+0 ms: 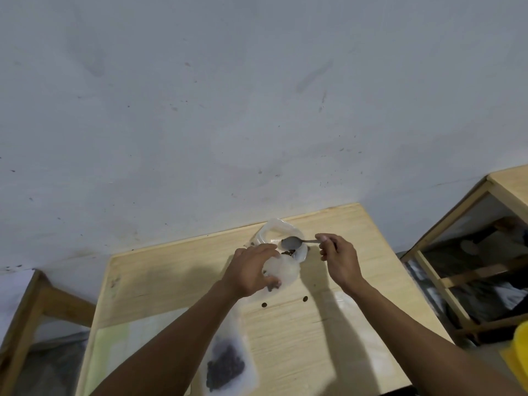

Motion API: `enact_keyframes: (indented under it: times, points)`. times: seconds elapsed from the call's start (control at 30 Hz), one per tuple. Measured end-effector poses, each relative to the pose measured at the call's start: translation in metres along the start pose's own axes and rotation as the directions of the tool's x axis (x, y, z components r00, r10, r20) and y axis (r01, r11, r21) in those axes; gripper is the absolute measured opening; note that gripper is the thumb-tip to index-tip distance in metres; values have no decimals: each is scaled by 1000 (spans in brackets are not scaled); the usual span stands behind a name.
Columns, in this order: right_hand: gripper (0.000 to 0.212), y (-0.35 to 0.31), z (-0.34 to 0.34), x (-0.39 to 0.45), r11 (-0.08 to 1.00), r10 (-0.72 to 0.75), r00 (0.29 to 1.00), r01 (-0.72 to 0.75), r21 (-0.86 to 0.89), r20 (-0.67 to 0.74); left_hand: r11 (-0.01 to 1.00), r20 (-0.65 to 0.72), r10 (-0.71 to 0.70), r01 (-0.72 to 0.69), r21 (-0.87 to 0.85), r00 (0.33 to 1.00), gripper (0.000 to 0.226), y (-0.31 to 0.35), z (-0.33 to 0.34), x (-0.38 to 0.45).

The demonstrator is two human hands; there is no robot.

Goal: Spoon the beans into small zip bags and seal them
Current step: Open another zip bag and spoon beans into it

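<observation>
My left hand (251,270) grips a small clear zip bag (281,271) above the wooden table (328,332); a few dark beans show in the bag's lower part. My right hand (338,258) pinches the handle of a metal spoon (291,242), whose bowl hovers just above the bag's mouth. Behind them stands a larger clear plastic bag (274,231) with dark beans (288,252) visible inside. Near the table's front lies a flat zip bag with dark beans (227,364), partly under my left forearm.
Two small dark holes (264,304) mark the tabletop's middle. Clear flat bags (123,347) lie at the table's left front. A wooden frame (457,270) with dark contents stands to the right, a yellow object (518,350) at the right edge, another wooden frame (25,315) left.
</observation>
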State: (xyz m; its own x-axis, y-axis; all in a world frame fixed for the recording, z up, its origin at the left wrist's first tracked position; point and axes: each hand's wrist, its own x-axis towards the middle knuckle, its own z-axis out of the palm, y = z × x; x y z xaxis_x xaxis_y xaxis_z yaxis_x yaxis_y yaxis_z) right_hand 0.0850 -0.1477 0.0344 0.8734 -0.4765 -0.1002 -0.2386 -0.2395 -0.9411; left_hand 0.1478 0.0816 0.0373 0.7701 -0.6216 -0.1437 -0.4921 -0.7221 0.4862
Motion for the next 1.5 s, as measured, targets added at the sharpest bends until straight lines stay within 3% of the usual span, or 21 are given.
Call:
enact_keyframes:
  times: [0.17, 0.27, 0.37, 0.53, 0.67, 0.87, 1.03, 1.2, 1.37, 1.5]
  points:
    - [26, 17, 16, 6, 1000, -27, 994, 26, -18, -106, 1000, 184, -2, 4, -8, 983, 64, -5, 6, 10]
    - [27, 23, 17, 8, 995, -87, 984, 78, -68, -152, 998, 179, 50, -55, 23, 983, 63, -11, 14, 8]
    - [26, 27, 15, 8, 999, -26, 990, 22, -27, -138, 987, 138, 150, -157, 45, 979, 64, -16, 23, 1]
    - [27, 34, 6, 5, 975, 180, 983, -172, 140, -42, 965, -39, 252, -249, 80, 967, 58, -15, 25, -1]
    - [30, 33, 3, -4, 931, 268, 960, -279, 234, 79, 969, -114, 244, -238, 64, 963, 57, -10, 23, 5]
    - [28, 20, 3, -11, 741, 455, 851, -525, 419, 262, 979, -133, 203, -196, 64, 970, 59, -6, 29, 1]
    - [33, 19, 4, -4, 837, 413, 905, -421, 350, 101, 990, -135, 135, -128, 56, 982, 65, -5, 20, -1]
    - [30, 0, -3, -3, 875, 352, 934, -349, 336, 52, 1000, -159, 4, -6, -15, 987, 69, -10, 12, -3]
    - [30, -20, -13, -6, 889, 304, 953, -287, 356, 9, 991, -302, -67, 28, -133, 951, 71, -9, 11, -8]
    - [32, -39, -24, -8, 902, 240, 971, -216, 375, -17, 976, -318, -176, 122, -183, 931, 74, -5, 11, -9]
